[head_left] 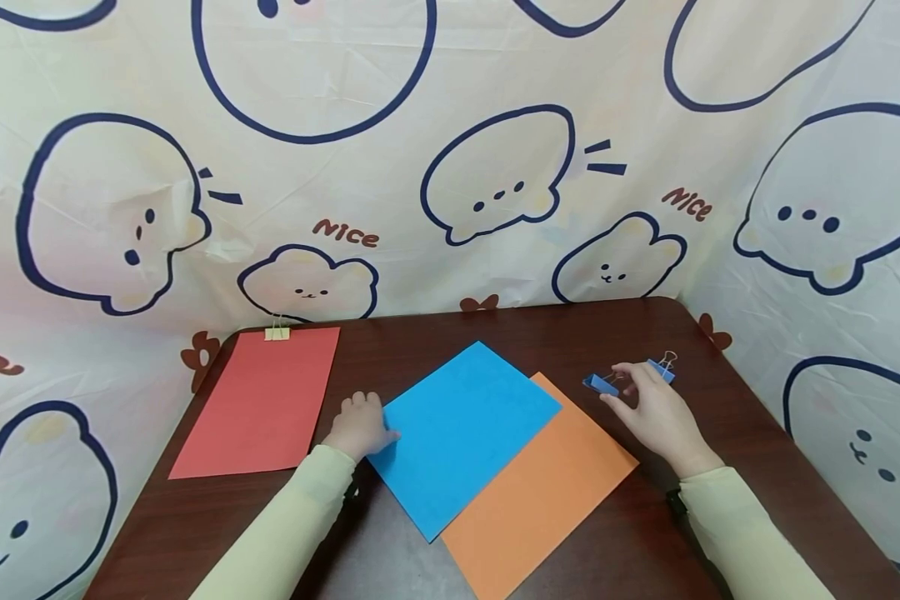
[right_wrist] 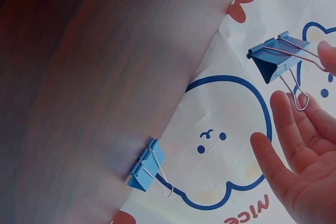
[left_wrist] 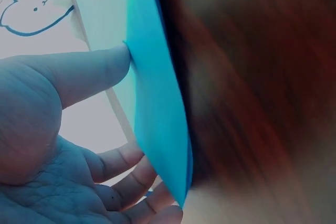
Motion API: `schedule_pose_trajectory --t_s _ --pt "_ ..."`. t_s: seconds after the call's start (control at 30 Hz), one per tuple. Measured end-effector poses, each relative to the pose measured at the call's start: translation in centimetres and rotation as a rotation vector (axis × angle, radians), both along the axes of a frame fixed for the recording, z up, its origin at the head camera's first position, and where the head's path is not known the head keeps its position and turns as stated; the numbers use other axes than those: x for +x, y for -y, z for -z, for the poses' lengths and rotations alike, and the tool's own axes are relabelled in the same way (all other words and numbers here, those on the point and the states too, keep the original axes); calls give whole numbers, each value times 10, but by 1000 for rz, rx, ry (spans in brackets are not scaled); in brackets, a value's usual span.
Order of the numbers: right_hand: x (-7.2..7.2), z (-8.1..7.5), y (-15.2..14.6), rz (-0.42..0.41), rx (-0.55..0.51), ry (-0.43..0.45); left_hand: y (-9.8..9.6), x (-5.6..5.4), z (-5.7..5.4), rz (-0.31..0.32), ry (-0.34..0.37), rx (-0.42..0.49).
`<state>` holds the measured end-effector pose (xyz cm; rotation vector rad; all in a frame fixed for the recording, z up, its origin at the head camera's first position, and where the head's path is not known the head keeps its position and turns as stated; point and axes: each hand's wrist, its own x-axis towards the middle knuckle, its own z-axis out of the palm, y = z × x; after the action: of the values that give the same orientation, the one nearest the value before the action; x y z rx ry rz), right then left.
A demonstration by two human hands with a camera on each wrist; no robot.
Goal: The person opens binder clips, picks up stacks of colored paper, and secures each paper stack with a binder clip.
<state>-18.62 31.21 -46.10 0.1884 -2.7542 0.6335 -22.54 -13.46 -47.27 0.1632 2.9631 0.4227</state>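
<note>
Blue paper point(head_left: 465, 433) lies tilted over orange paper point(head_left: 540, 492) in the middle of the table. At its left corner my left hand point(head_left: 358, 427) holds the blue paper, the thumb point(left_wrist: 100, 69) on its face and the fingertips partly hidden behind the edge. On the right, my right hand point(head_left: 656, 412) pinches a blue binder clip point(head_left: 602, 384) by its wire handles, thumb on one and fingers at the other. This held clip point(right_wrist: 278, 56) is off to the right of the papers. A second blue binder clip point(right_wrist: 147, 166) stands on the table just beyond that hand.
Red paper point(head_left: 262, 400) lies at the left of the dark wooden table point(head_left: 420, 329), with a pale yellow binder clip point(head_left: 277, 332) on its far edge. A cloth printed with cartoon bears point(head_left: 390, 192) hangs behind and beside the table.
</note>
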Motion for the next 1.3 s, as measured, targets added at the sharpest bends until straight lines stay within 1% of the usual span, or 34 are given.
schedule_pose_trajectory --t_s 0.23,0.43,0.57,0.67,0.8,0.9,1.03,1.3 --pt "-1 1 0 -2 3 -6 7 -5 2 -20 46 95" --pt "-2 1 0 -2 4 -5 12 -7 4 -15 103 179" --pt "-3 1 0 -3 4 1 14 -10 5 -9 120 226" --pt "-3 1 -1 -2 4 5 15 -12 6 -5 120 258" --pt "-3 1 -1 -2 4 5 18 -13 8 -17 127 298" --pt "-2 1 -1 -2 3 8 20 -12 8 -34 137 323" --pt "-2 1 -1 -2 0 15 22 -11 8 -35 139 348" --pt "-1 0 0 1 -4 21 23 -11 10 15 116 356"
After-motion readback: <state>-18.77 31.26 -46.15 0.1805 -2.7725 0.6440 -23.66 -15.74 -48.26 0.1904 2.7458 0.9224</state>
